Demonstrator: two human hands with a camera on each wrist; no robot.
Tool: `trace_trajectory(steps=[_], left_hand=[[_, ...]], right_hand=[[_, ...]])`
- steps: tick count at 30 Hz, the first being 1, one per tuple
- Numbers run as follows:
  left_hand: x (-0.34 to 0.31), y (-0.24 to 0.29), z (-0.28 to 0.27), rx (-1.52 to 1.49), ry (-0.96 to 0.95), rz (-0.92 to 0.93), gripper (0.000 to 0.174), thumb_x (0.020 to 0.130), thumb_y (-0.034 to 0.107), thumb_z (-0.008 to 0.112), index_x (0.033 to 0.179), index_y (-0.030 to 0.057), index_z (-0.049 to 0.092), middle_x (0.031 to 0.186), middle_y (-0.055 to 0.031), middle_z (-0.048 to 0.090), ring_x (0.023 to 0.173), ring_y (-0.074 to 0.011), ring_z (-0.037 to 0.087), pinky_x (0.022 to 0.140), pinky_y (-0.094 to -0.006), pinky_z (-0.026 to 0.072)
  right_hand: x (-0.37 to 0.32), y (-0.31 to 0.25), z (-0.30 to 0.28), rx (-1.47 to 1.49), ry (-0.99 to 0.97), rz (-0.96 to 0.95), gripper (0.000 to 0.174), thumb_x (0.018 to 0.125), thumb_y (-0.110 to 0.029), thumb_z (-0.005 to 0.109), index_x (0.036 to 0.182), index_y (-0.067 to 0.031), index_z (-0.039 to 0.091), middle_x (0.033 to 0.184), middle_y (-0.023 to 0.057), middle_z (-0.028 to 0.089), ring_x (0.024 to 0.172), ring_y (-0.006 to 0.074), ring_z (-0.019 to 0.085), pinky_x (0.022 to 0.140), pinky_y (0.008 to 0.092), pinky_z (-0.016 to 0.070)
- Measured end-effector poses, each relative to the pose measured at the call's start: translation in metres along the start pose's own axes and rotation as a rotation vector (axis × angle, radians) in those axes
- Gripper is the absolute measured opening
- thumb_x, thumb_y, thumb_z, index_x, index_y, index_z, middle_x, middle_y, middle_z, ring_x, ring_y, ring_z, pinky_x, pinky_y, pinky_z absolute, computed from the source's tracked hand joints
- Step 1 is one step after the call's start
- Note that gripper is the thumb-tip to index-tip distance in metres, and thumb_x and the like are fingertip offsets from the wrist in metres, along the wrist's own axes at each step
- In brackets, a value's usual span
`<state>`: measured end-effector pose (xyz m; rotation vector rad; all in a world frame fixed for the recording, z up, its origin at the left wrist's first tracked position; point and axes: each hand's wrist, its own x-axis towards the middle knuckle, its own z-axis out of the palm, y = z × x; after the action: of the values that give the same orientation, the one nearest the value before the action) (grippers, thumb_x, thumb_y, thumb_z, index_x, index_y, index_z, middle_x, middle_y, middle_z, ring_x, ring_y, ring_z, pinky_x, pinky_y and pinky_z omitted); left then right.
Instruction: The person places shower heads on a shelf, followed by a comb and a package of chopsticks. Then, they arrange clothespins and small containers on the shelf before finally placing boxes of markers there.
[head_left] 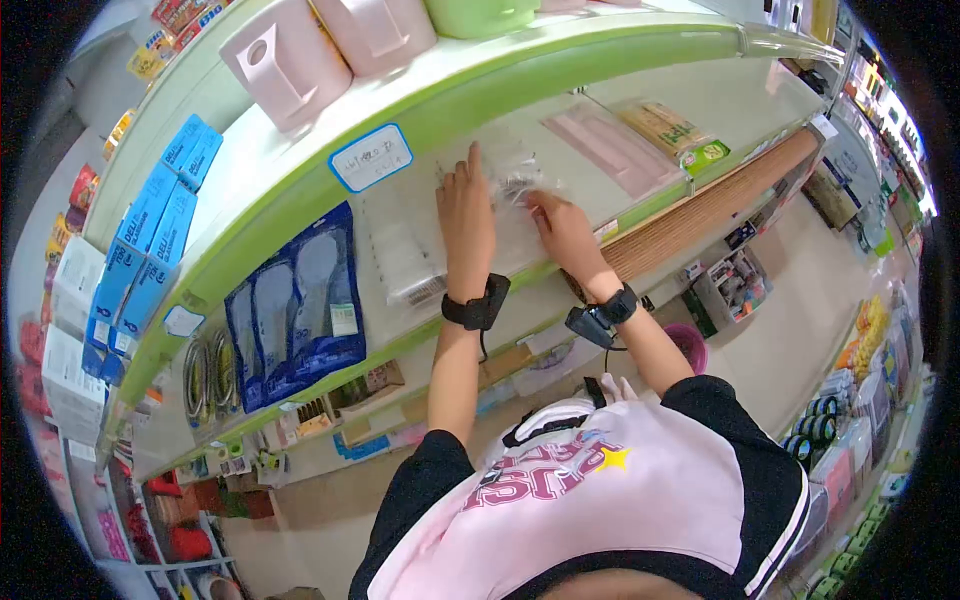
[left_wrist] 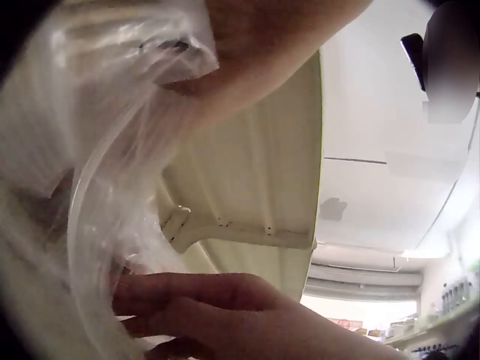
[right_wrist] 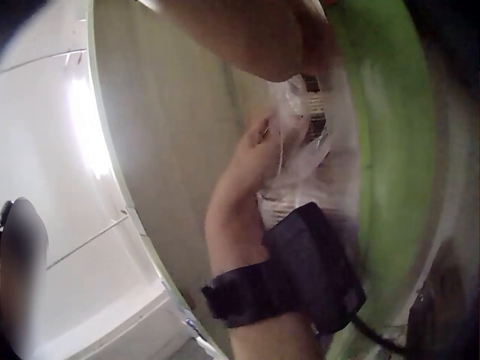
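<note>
Clear plastic packaging with dark print lies on the shelf between the two hands. My right hand pinches its near edge with thumb and fingers; in the left wrist view that hand meets the crinkled plastic. Beside it, my left hand lies back up with its index finger stretched out, touching the clear packs. The right wrist view shows the left hand against the plastic, its fingertips partly hidden, below the right hand. More flat clear packs lie to the left.
Pink mugs stand on the upper shelf above a green edge with a price label. Blue packs of spoons are at left, blue boxes farther left. Pink packs and a yellow pack lie right.
</note>
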<state>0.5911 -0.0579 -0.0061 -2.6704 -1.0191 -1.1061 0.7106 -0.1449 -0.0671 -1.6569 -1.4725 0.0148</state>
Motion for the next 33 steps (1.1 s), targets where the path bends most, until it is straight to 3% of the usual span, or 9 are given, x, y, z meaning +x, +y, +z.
trace_trajectory(steps=[4, 11, 13, 19, 22, 25, 29, 31, 33], left_hand=[[-0.002, -0.006, 0.006, 0.062, 0.002, 0.094, 0.04, 0.076, 0.004, 0.05, 0.116, 0.0019, 0.046, 0.114, -0.0178, 0.047, 0.105, -0.0319, 0.045, 0.088, -0.0415, 0.0355], [-0.003, -0.001, 0.003, 0.01, -0.035, 0.017, 0.045, 0.074, 0.009, 0.056, 0.117, 0.002, 0.045, 0.118, -0.0205, 0.044, 0.11, -0.0337, 0.041, 0.092, -0.0415, 0.0333], [-0.005, 0.002, 0.001, 0.022, -0.039, 0.018, 0.045, 0.075, 0.01, 0.056, 0.118, 0.0027, 0.046, 0.118, -0.0204, 0.044, 0.111, -0.0338, 0.041, 0.092, -0.0413, 0.0331], [-0.004, 0.002, 0.002, 0.03, -0.052, 0.056, 0.045, 0.075, 0.009, 0.055, 0.12, 0.0062, 0.046, 0.118, -0.0198, 0.045, 0.111, -0.0347, 0.041, 0.093, -0.0417, 0.0325], [-0.004, -0.003, 0.007, 0.017, -0.039, 0.061, 0.044, 0.076, 0.008, 0.055, 0.119, 0.0047, 0.046, 0.118, -0.0203, 0.045, 0.111, -0.035, 0.041, 0.095, -0.0425, 0.0316], [-0.002, -0.003, 0.007, -0.066, -0.064, 0.047, 0.044, 0.075, 0.007, 0.055, 0.118, 0.0034, 0.046, 0.117, -0.0216, 0.045, 0.111, -0.0358, 0.041, 0.096, -0.0429, 0.0311], [-0.005, -0.002, 0.007, -0.061, -0.033, 0.066, 0.044, 0.076, 0.008, 0.056, 0.118, 0.0037, 0.046, 0.117, -0.0204, 0.046, 0.112, -0.0358, 0.041, 0.095, -0.0425, 0.0321], [-0.003, -0.001, 0.006, -0.104, -0.022, 0.074, 0.044, 0.076, 0.008, 0.055, 0.118, 0.0029, 0.045, 0.117, -0.0215, 0.046, 0.113, -0.036, 0.04, 0.095, -0.0424, 0.0319], [-0.005, 0.0, 0.004, -0.107, -0.041, 0.052, 0.043, 0.076, 0.009, 0.056, 0.118, 0.0034, 0.045, 0.118, -0.0211, 0.046, 0.113, -0.0355, 0.04, 0.095, -0.042, 0.0324]], right_hand=[[0.007, -0.016, 0.008, -0.004, 0.212, 0.004, 0.029, 0.072, 0.002, 0.048, 0.101, 0.0007, 0.043, 0.096, 0.0224, 0.054, 0.081, 0.0366, 0.054, 0.07, 0.0426, 0.0434], [-0.002, -0.017, 0.019, -0.219, 0.222, 0.1, 0.037, 0.073, -0.002, 0.048, 0.109, 0.0046, 0.041, 0.103, 0.0234, 0.051, 0.093, 0.0374, 0.051, 0.077, 0.0419, 0.0442], [-0.004, -0.019, 0.021, -0.392, 0.302, -0.044, 0.036, 0.071, -0.004, 0.052, 0.105, 0.0067, 0.044, 0.104, 0.022, 0.05, 0.091, 0.036, 0.052, 0.075, 0.0414, 0.0453], [0.002, -0.034, 0.013, -0.36, 0.123, 0.205, 0.04, 0.071, -0.008, 0.055, 0.107, 0.0071, 0.045, 0.101, 0.0211, 0.05, 0.092, 0.0351, 0.052, 0.077, 0.0404, 0.0452], [-0.003, -0.038, 0.01, -0.243, 0.277, 0.193, 0.033, 0.072, -0.008, 0.054, 0.103, 0.0031, 0.048, 0.098, 0.0193, 0.05, 0.086, 0.0318, 0.054, 0.069, 0.0383, 0.0477], [-0.009, -0.031, 0.01, -0.097, 0.217, 0.085, 0.032, 0.072, -0.008, 0.053, 0.103, -0.0003, 0.05, 0.099, 0.0157, 0.051, 0.082, 0.0303, 0.056, 0.069, 0.039, 0.0473], [-0.006, -0.027, 0.007, -0.237, 0.262, -0.077, 0.031, 0.072, -0.008, 0.054, 0.102, -0.005, 0.053, 0.099, 0.0102, 0.054, 0.084, 0.027, 0.057, 0.067, 0.0384, 0.048], [-0.002, -0.025, 0.005, -0.318, -0.005, -0.01, 0.033, 0.071, -0.008, 0.053, 0.103, -0.0083, 0.054, 0.099, 0.007, 0.054, 0.087, 0.0272, 0.056, 0.066, 0.0379, 0.0481], [0.0, -0.023, 0.005, -0.305, -0.005, -0.037, 0.032, 0.071, -0.008, 0.053, 0.103, -0.0093, 0.054, 0.099, 0.0066, 0.054, 0.088, 0.0269, 0.056, 0.066, 0.0375, 0.0485]])
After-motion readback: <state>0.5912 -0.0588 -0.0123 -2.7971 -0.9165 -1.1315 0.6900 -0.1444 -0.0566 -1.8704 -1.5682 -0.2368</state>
